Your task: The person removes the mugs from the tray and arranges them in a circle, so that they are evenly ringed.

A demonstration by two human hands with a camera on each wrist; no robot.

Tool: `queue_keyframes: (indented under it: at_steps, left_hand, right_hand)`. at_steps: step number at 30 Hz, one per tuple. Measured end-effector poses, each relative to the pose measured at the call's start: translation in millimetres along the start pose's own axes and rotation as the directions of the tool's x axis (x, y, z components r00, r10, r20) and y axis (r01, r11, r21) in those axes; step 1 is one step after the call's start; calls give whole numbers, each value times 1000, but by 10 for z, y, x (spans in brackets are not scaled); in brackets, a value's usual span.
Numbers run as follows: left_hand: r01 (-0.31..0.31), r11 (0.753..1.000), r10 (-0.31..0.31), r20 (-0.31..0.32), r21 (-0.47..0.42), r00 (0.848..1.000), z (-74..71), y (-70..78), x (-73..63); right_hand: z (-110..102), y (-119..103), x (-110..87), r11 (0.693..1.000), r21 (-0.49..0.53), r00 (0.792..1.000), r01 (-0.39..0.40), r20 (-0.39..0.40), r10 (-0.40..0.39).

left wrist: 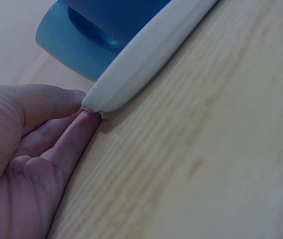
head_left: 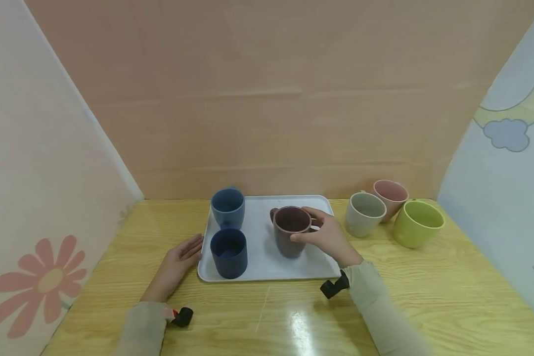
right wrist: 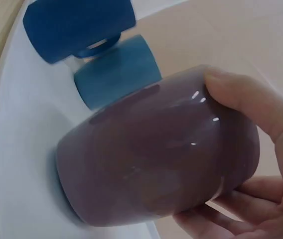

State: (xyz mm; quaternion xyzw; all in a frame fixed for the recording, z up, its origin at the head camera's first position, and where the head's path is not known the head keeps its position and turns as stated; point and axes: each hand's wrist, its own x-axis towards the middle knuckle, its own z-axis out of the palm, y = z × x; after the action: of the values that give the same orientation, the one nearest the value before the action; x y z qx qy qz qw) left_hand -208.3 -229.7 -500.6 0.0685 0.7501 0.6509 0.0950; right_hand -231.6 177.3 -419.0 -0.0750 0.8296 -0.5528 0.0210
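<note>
My right hand (head_left: 327, 237) grips a glossy brown-purple mug (head_left: 289, 240) by its rim and side, thumb on the near side and fingers behind. The mug is upright over the right half of a white tray (head_left: 260, 262), its base close to the surface in the right wrist view (right wrist: 126, 164). Its handle points left. My left hand (head_left: 178, 264) lies at the tray's left edge, thumb and fingertips pinching the rim (left wrist: 126, 82). On the tray's left side stand a dark blue mug (head_left: 229, 259) and, behind it, a lighter blue mug (head_left: 229, 212).
Right of the tray, a grey-white mug (head_left: 362, 220), a pink mug (head_left: 391, 193) and a yellow-green mug (head_left: 416, 230) stand close together on the wooden table (head_left: 267, 316). A tan backdrop (head_left: 267, 123) rises behind, with patterned walls at both sides.
</note>
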Motion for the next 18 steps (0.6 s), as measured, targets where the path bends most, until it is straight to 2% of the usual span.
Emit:
queue_keyframes:
  at_steps: [7,13,18]
  left_hand:
    - [3,1000,-3,7,-4,1000,1,-2,0]
    - [16,1000,-16,3,14,1000,-9,33,-32]
    - [17,1000,-17,6,4,1000,0,40,-24]
  right_hand:
    - [-391,68,-209,999,-34,1000,-8,-1,8]
    - [-673,99,-441,999,-42,999,-23,-33,22]
    - [-885,98,-607,997,-71,997,4,-72,-10]
